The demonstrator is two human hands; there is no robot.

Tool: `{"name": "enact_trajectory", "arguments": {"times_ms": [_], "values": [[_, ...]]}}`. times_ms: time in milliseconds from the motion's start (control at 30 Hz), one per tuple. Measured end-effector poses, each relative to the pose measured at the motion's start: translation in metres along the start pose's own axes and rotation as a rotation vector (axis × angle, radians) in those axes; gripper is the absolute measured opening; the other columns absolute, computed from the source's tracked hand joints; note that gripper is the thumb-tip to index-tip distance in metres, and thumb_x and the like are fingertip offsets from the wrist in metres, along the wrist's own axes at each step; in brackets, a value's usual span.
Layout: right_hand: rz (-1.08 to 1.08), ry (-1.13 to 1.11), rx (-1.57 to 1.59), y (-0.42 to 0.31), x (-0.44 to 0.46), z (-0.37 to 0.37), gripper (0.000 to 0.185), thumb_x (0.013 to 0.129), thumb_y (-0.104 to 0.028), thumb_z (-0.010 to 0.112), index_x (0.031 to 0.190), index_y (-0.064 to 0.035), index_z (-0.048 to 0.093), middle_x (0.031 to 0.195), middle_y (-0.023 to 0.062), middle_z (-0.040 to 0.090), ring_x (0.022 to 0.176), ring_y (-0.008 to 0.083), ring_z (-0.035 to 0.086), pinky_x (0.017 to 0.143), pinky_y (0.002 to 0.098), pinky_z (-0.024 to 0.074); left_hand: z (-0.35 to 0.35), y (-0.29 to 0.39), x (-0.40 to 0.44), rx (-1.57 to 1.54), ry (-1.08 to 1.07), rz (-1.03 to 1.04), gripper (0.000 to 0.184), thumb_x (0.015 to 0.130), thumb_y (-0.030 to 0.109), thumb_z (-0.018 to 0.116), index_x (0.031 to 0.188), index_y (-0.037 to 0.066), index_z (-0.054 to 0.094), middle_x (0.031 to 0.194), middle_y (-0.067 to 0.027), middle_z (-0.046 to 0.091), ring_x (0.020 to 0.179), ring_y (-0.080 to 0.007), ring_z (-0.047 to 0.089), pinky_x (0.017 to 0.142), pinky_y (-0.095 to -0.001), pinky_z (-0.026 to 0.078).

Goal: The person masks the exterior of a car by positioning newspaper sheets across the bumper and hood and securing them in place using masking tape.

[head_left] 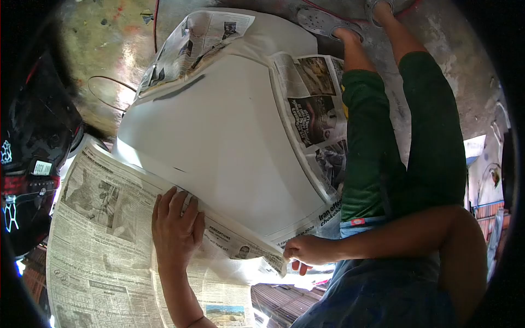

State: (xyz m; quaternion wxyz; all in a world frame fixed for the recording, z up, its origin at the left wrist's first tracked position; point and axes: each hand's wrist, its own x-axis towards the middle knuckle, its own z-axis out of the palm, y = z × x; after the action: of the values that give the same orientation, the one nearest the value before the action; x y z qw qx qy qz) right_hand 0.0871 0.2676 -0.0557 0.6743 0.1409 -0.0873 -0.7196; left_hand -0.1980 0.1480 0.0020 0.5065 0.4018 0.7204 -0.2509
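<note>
My left hand (178, 227) lies on a large newspaper sheet (104, 235), palm down and fingers slightly bent, near the sheet's upper edge. That edge runs along the lower side of a smooth white panel (219, 131). To the right, my right hand (311, 251) is closed, with its thumb and fingertips pinching the sheet's right corner. More newspaper (314, 101) lines the panel's right side, and another crumpled piece (191, 46) covers part of its upper left. A short dark mark shows on the panel above my left hand.
My legs in green trousers (366, 136) and grey clogs (322, 22) are at the right of the panel. A black object with red parts (38, 147) stands at the far left. A thin red hose (156, 27) crosses the stained floor (104, 33).
</note>
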Motion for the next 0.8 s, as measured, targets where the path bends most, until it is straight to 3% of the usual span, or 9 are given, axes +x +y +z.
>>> {"name": "enact_trajectory", "arguments": {"times_ms": [133,233,433,800], "values": [[-0.005,0.016,-0.003,0.005,0.007,0.005,0.031,0.107,-0.026,0.045,0.120,-0.0004,0.058,0.098,0.0138,0.071,0.074,0.0206,0.075,0.059,0.0341,0.0574,0.003,-0.003,-0.005,0.061,0.002,0.055,0.028,0.086,0.015,0.064,0.112,0.006,0.068,0.123,-0.0133,0.063,0.124,-0.0363,0.056,0.102,-0.0539,0.051],[0.034,-0.007,0.054,0.002,0.005,0.011,0.031,0.108,-0.026,0.044,0.121,-0.0012,0.058,0.098,0.0132,0.071,0.075,0.0200,0.075,0.059,0.0330,0.0571,0.004,-0.002,-0.007,0.064,-0.030,0.044,0.032,0.084,0.014,0.064,0.114,0.007,0.065,0.122,-0.0129,0.060,0.125,-0.0367,0.056,0.108,-0.0587,0.047],[0.044,-0.036,0.055,0.010,0.016,0.022,0.030,0.109,-0.025,0.040,0.122,-0.0035,0.056,0.097,0.0119,0.070,0.078,0.0214,0.075,0.059,0.0344,0.0570,0.002,0.000,-0.006,0.075,-0.048,0.093,0.033,0.084,0.012,0.063,0.116,0.007,0.064,0.124,-0.0128,0.060,0.126,-0.0358,0.055,0.105,-0.0540,0.050],[0.053,0.048,0.066,0.018,0.033,0.027,0.028,0.107,-0.025,0.043,0.121,-0.0042,0.057,0.092,0.0114,0.070,0.074,0.0214,0.074,0.055,0.0353,0.0557,0.006,0.007,-0.017,0.070,-0.076,0.147,0.046,0.078,0.008,0.078,0.122,0.009,0.063,0.125,-0.0126,0.059,0.125,-0.0340,0.056,0.108,-0.0505,0.049]]}}
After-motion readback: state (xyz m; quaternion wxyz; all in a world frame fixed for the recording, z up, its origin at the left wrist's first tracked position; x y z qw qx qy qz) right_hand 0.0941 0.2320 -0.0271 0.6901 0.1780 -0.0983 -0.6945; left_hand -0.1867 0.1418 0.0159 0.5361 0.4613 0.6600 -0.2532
